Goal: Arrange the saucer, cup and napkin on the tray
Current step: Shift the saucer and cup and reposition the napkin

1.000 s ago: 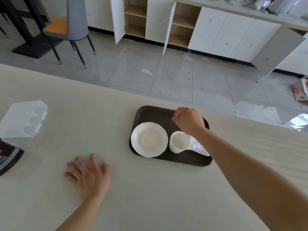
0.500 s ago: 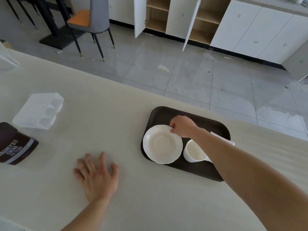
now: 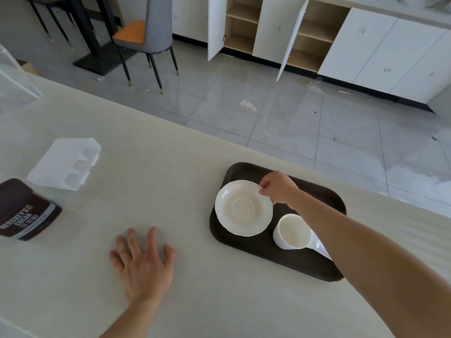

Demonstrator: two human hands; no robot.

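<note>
A dark brown tray [image 3: 263, 247] is shown resting on a pale table [image 3: 170, 181], close to the table's far edge. On the left part of the tray a white saucer [image 3: 243, 208] with a scalloped rim is seen, its far right rim pinched between the thumb and curled fingers of the right hand [image 3: 278, 187]; whether the saucer is lifted or still lies flat on the tray cannot be told from this angle. Just beside the saucer, to its right, a white cup [image 3: 291, 231] is set upright on the tray, its inside bare. A white napkin [image 3: 322, 248] is glimpsed behind the cup, largely covered by the right forearm. The left hand [image 3: 144, 264] is laid flat on the table, palm down with fingers spread, gripping nothing, well apart from the tray. Farther left, a translucent plastic container [image 3: 64, 163] and a dark cocoa packet [image 3: 23, 213] are seen on the table.
</note>
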